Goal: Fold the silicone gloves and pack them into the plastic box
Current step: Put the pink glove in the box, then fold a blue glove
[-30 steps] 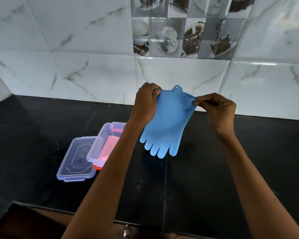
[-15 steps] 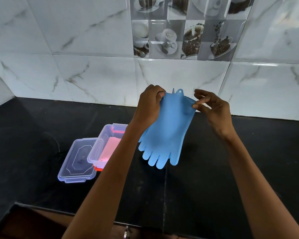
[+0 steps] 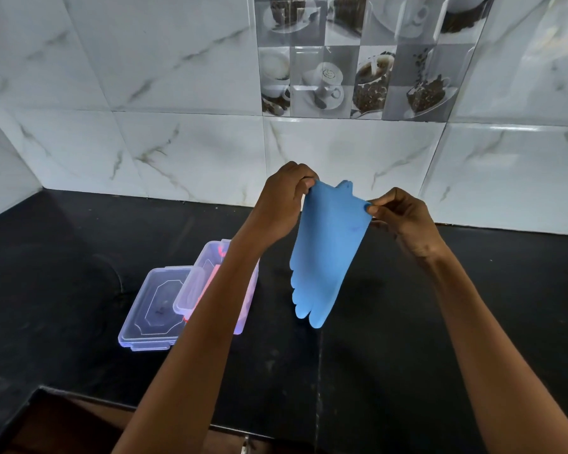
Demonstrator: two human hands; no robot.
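Observation:
A blue silicone glove hangs in the air above the black counter, cuff up and fingers pointing down. My left hand pinches the cuff's left corner and my right hand pinches its right corner. To the left on the counter stands the clear plastic box, open, with something pink-red inside; my left forearm covers part of it. Its clear lid lies flat beside it on the left.
The black counter runs to a white marble-tiled wall behind, with a corner at the far left. The counter's front edge lies near the bottom of the view.
The glove has swung so its fingers hang further right and it looks narrower. My right hand has re-pinched the cuff's right corner. The box and lid have not moved.

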